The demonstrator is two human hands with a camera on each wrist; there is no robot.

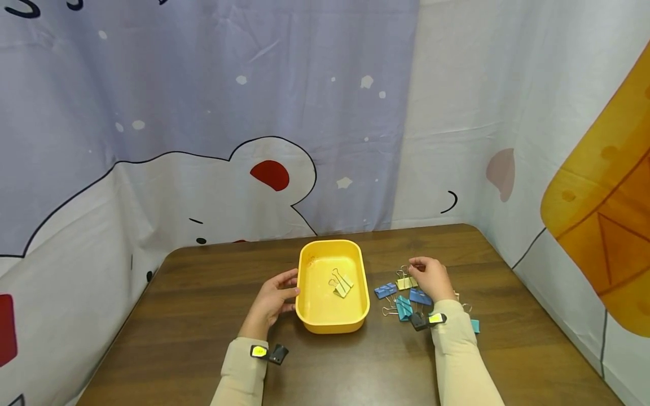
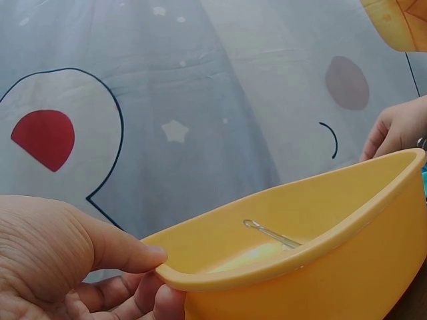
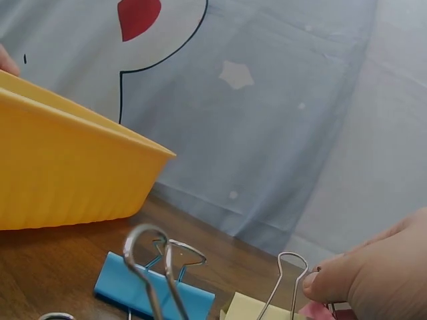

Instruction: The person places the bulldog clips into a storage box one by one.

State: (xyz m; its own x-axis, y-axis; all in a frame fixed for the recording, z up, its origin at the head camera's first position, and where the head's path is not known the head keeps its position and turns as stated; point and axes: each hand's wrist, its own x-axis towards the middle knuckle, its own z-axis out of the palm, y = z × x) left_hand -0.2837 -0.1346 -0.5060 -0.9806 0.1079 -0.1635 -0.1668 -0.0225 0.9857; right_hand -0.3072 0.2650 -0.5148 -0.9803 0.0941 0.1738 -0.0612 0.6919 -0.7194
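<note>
My left hand (image 1: pixel 271 301) holds the left side of a yellow plastic bin (image 1: pixel 332 328), thumb on the rim and fingers against the outside wall, as the left wrist view shows. Inside the bin lies a yellow binder clip (image 1: pixel 343 286) with wire handles. To the bin's right, my right hand (image 1: pixel 430 277) reaches down among several binder clips. In the right wrist view its thumb and fingertips pinch the wire handle of a pink binder clip (image 3: pixel 316 311), mostly hidden by the hand. Beside it are a yellow clip (image 3: pixel 243 308) and a light blue clip (image 3: pixel 153 287).
Two blue clips (image 1: pixel 386 290) and a teal clip (image 1: pixel 404 308) lie on the brown wooden table (image 1: pixel 203 316), near the right hand. Another teal clip (image 1: pixel 475 326) shows past the right sleeve. A printed curtain (image 1: pixel 355 141) hangs behind the table.
</note>
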